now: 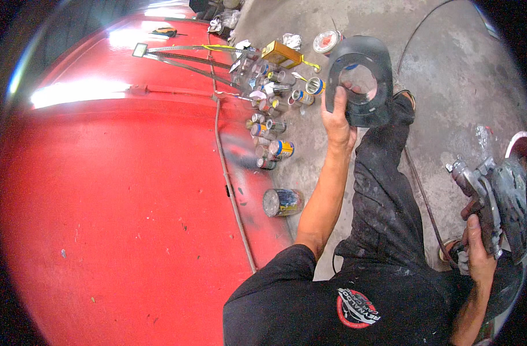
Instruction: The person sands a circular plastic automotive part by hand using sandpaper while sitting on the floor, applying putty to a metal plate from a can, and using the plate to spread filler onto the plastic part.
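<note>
My left hand (339, 118) is raised, holding a flat, dark plastic piece (367, 114) with a large round opening, its thumb lying over the near side. On the right, my right hand (478, 248) grips a dark metal spray gun (473, 181) by the handle. Right beside the gun is a larger grey, paint-smeared object (511, 196) with a pale curved rim, partly lost at the lens edge. My black-trousered leg (378, 190) stretches out below the plastic piece.
A large red painted surface (125, 202) fills the left, with a hose (231, 196) along it and metal strips (188, 63) across it. Several paint cans (280, 149), a yellow tin (280, 55) and a round tub (325, 41) stand on the concrete floor (448, 98). Another hose (419, 184) crosses the floor.
</note>
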Demonstrator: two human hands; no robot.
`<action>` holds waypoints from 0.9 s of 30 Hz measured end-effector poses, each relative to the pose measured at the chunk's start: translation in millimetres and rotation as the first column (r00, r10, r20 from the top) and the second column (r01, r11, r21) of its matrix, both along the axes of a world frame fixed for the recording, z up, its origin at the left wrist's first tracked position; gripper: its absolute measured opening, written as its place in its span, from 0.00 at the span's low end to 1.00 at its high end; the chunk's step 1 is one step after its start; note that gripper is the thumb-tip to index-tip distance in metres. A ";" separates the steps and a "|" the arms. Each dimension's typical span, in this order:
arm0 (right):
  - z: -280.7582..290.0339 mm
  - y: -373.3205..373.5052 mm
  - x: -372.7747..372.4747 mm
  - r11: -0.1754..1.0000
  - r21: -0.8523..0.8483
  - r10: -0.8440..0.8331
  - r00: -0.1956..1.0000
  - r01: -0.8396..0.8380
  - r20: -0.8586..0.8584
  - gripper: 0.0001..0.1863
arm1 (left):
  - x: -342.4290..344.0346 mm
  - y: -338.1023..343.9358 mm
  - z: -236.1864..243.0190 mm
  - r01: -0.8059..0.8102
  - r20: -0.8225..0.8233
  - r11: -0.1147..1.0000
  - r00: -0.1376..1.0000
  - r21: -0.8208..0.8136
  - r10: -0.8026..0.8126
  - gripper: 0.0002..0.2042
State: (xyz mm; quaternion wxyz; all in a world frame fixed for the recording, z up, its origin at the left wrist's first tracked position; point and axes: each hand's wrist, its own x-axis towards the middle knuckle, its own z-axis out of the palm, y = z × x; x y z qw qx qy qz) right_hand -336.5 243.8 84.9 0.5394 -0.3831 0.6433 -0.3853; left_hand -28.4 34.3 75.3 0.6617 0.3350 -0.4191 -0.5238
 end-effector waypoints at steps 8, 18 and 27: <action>-2.1 8.0 -9.9 0.982 0.004 0.188 0.968 -0.191 0.167 0.18 | 23.1 -7.1 -7.2 -0.065 -0.137 0.994 0.988 0.088 0.077 0.18; 5.0 4.6 -3.7 0.992 -0.039 0.123 0.956 -0.116 0.266 0.19 | 25.2 -5.5 -6.6 -0.084 -0.116 0.993 0.989 0.083 0.093 0.17; 10.8 1.9 -6.8 0.987 0.032 0.151 0.978 -0.158 0.144 0.17 | 3.2 1.3 -6.0 -0.139 0.420 0.990 0.896 -0.039 0.142 0.17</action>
